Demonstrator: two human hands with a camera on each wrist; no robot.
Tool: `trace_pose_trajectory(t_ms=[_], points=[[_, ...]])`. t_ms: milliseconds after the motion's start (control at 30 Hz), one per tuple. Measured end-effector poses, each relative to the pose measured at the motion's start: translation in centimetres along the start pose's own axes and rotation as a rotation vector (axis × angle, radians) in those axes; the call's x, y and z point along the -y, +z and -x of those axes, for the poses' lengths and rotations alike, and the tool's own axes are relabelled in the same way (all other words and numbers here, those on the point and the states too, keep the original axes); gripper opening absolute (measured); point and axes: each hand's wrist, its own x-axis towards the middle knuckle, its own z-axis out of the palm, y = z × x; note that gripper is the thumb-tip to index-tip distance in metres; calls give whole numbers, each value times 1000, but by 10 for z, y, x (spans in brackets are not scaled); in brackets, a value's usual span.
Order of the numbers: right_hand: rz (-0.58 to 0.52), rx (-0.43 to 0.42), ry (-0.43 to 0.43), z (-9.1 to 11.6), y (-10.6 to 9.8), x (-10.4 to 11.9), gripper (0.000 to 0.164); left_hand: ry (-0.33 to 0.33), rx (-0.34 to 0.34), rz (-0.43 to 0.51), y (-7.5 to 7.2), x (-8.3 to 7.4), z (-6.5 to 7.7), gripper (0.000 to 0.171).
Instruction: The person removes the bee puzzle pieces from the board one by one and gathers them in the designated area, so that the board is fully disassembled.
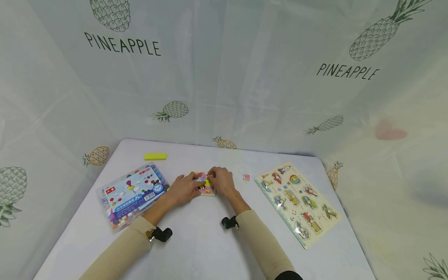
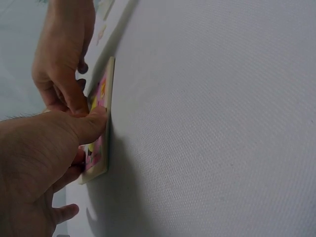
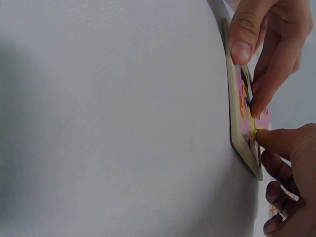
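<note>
A small pink and yellow jigsaw puzzle [image 1: 206, 189] in a pale wooden tray [image 3: 236, 113] lies flat on the table between both hands. My left hand [image 1: 184, 188] rests on its left side, thumb near the front edge and index finger reaching onto the picture. At the upper right of the tray, my right hand [image 1: 222, 181] pinches a pink puzzle piece [image 3: 264, 118], which stands tilted up from the surface in the right wrist view. In the head view the fingers mostly cover this piece. A loose pink puzzle piece [image 1: 246, 178] lies to the right of my right hand.
To the left is a clear plastic box [image 1: 134, 194] of colourful beads with a blue label. Behind it lies a yellow block [image 1: 155, 156]. A wooden vehicle puzzle board [image 1: 297, 202] sits at the right of the white table [image 1: 196, 249]. Pineapple-printed cloth [image 1: 238, 85] hangs behind.
</note>
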Motion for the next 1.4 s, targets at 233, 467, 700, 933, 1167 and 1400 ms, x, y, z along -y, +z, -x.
trace_pose_trajectory(t_ms=[233,467,700,933,1167,1400], points=[[51,0,-11,0,0,0,13,6,14,7,-2,0,1,45],[28,-35,-13,1,-11,-6,13,5,12,-23,-1,2,1,44],[20,-83,6,6,-34,-24,12,15,-4,-16,0,4,1,44],[50,-97,39,19,-55,-56,12,24,-13,22,1,4,2,43],[57,-92,98,29,-68,-80,10,17,-20,5,6,7,0,43],[99,-80,114,32,-71,-93,11,8,-16,11,4,4,1,43]])
